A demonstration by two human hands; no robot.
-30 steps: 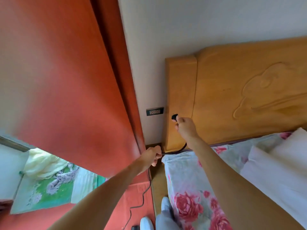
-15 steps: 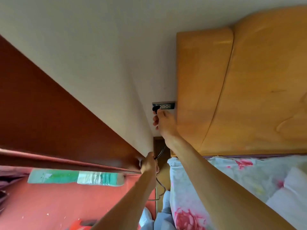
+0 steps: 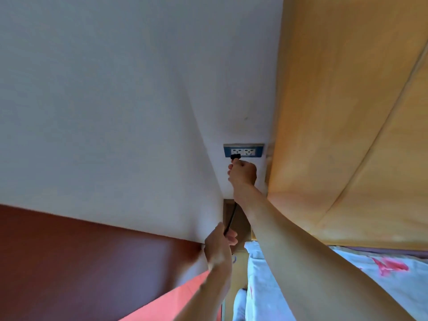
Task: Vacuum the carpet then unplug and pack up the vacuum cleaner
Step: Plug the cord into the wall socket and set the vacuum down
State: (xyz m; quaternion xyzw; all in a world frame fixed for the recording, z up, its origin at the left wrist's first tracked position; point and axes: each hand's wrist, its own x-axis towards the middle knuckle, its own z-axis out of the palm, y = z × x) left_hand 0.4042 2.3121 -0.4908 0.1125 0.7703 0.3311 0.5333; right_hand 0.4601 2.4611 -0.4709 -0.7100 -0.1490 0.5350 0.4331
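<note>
Right hand [image 3: 243, 173] reaches up to the wall socket [image 3: 243, 150], fingers curled tight around the black plug [image 3: 235, 156]; only the plug's top end shows above the knuckles, and it sits at the lower edge of the left outlet of the socket plate. Cannot tell whether the prongs are seated in the outlet or just outside it. The right outlet of the plate is uncovered. Black cord [image 3: 231, 216] runs down from under the right wrist, along the narrow gap between the white wall [image 3: 139, 100] and the wooden headboard [image 3: 347, 112], into the left hand [image 3: 218, 247]. Left hand is lower and nearer the camera, closed loosely around the cord, thumb and fingertips meeting over it; the cord is taut and nearly straight between the two hands. Below the left hand the cord is hidden by the forearm. Socket plate is mounted on the white wall just beside the headboard edge. Dark red door [image 3: 81, 262] fills the lower left; bed sheet with red flowers [image 3: 370, 274] lies lower right, under the right forearm. The vacuum cleaner body is out of view
</note>
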